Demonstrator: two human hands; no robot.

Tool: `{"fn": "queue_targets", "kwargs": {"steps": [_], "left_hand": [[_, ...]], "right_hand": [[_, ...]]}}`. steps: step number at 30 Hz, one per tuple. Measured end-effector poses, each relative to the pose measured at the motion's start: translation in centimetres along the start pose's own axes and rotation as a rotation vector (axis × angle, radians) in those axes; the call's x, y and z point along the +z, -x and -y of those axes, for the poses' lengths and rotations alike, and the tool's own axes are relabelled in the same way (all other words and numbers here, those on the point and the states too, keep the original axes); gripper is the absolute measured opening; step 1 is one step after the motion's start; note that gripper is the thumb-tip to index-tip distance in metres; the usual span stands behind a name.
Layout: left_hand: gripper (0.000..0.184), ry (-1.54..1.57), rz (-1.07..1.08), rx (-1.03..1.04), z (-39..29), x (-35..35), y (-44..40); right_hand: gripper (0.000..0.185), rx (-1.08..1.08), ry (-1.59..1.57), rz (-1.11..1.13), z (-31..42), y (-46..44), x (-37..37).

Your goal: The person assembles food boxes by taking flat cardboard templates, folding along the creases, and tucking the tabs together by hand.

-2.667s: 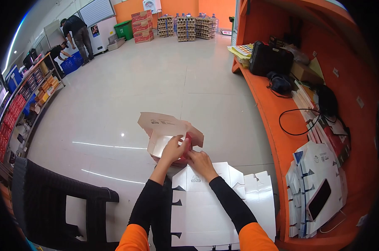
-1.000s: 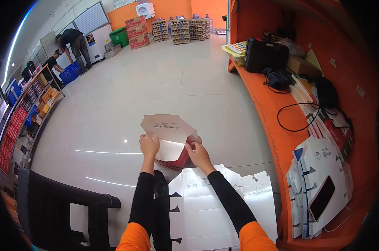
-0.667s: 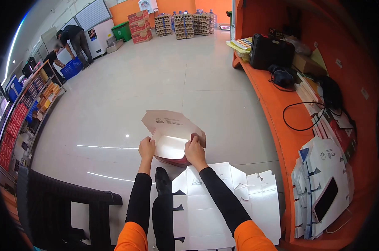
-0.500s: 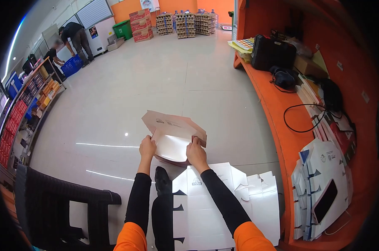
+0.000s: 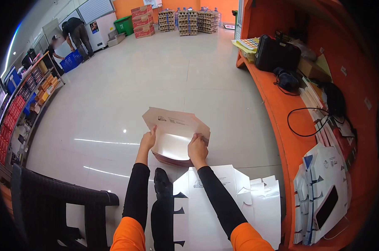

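Note:
A partly folded cardboard box [image 5: 170,145] is held out in front of me, its printed lid flap [image 5: 172,117] standing up at the far side. My left hand [image 5: 147,139] grips the left wall, thumb upward along the inside. On the right wall, my right hand [image 5: 197,149] is closed around the edge near the flap's corner. The pale inside of the box faces me. Below my right forearm lies a stack of flat white box blanks [image 5: 214,201] with cut tabs and a printed logo.
A black plastic chair [image 5: 60,201] stands at the left. Along the right runs an orange shelf [image 5: 273,113] with a black case [image 5: 277,54], cables, more folded blanks [image 5: 323,167] and a phone [image 5: 327,208]. Two people handle a blue basket [image 5: 71,61] at the back left, near egg trays [image 5: 188,23].
The lid flap stands more upright and the box has opened toward me. My left hand has shifted up with its thumb raised. The view has turned slightly.

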State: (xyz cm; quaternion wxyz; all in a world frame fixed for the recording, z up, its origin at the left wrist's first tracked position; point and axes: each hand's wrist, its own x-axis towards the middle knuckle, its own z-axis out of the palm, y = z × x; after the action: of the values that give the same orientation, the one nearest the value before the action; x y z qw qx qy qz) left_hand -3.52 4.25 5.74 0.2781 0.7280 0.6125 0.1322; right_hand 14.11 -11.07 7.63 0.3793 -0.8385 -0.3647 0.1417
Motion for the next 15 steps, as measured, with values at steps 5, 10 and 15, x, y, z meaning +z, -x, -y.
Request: {"fn": "queue_targets", "kwargs": {"steps": [5, 10, 15], "left_hand": [[0.077, 0.016, -0.129, 0.013, -0.1, 0.4, 1.2], [0.072, 0.056, -0.176, 0.046, 0.7, 1.4, 1.0], [0.057, 0.186, -0.395, 0.080, 2.5, 1.8, 1.2]], "right_hand": [[0.032, -0.060, -0.003, -0.059, -0.7, 0.0, 1.1], [0.030, -0.094, -0.018, -0.064, -1.3, -0.2, 1.6], [0.044, 0.027, -0.025, 0.304, -2.3, -1.2, -1.7]]}}
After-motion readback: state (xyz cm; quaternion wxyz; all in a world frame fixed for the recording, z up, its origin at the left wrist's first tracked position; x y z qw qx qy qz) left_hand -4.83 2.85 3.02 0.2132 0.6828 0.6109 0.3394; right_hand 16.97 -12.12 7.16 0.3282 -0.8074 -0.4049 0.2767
